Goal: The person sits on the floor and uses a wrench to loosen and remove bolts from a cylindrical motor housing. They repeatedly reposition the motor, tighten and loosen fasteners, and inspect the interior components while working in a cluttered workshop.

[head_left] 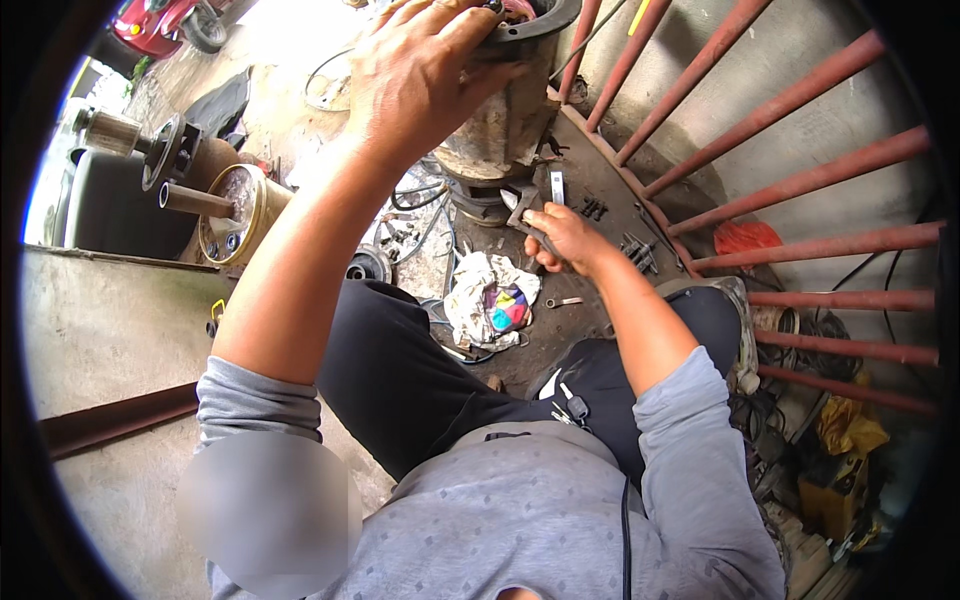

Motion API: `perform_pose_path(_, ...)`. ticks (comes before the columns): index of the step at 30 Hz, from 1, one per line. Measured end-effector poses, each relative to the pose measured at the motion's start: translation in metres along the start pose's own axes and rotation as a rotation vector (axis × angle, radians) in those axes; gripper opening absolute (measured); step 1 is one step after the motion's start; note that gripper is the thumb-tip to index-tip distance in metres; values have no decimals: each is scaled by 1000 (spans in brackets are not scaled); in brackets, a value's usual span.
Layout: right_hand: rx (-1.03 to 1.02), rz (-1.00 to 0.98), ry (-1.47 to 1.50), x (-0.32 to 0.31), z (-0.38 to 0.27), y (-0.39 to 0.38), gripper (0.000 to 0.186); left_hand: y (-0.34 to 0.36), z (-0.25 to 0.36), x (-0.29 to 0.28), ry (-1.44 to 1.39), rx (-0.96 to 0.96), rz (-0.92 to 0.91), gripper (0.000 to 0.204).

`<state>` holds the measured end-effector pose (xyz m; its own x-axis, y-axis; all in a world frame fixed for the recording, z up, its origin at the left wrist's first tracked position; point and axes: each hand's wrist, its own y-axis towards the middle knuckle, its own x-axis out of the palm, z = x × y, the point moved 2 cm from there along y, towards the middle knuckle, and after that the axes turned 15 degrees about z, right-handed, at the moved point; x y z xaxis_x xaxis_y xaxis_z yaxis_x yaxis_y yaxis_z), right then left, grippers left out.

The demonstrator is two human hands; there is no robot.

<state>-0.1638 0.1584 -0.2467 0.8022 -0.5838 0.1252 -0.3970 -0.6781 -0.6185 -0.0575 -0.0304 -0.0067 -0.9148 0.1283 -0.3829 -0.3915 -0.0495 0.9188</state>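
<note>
A tall, worn metal cylinder, like a motor or pump housing (490, 140), stands upright in front of me, with a dark flange and coloured wires at its top. My left hand (420, 80) grips that flange, fingers over the rim and thumb below it. Low on the right side, my right hand (565, 240) is closed around the handle of an adjustable wrench (522, 205). The wrench's jaws are beside the narrow base of the housing; whether they touch it I cannot tell. A white rag with a coloured patch (490, 300) lies on the floor nearer to me.
Red metal bars (700, 120) slope along the right side. Several bolts (635, 252) and a small ring spanner (563, 302) lie on the floor. At left are a bucket (240, 215) and a shafted metal part (165, 150). A red motorbike (160, 28) stands far left.
</note>
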Motion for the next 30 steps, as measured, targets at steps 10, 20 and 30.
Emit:
perform_pose_path(10,128,-179,-331,-36,-33,40,36,7,6,-6,153,73,5,44)
perform_pose_path(20,-137,511,671,148,60,53,42,6,5,-4,183,35,-45,43)
perform_pose_path(30,-76,567,405,110,98,18,41,8,6,-3,82,2,21,41)
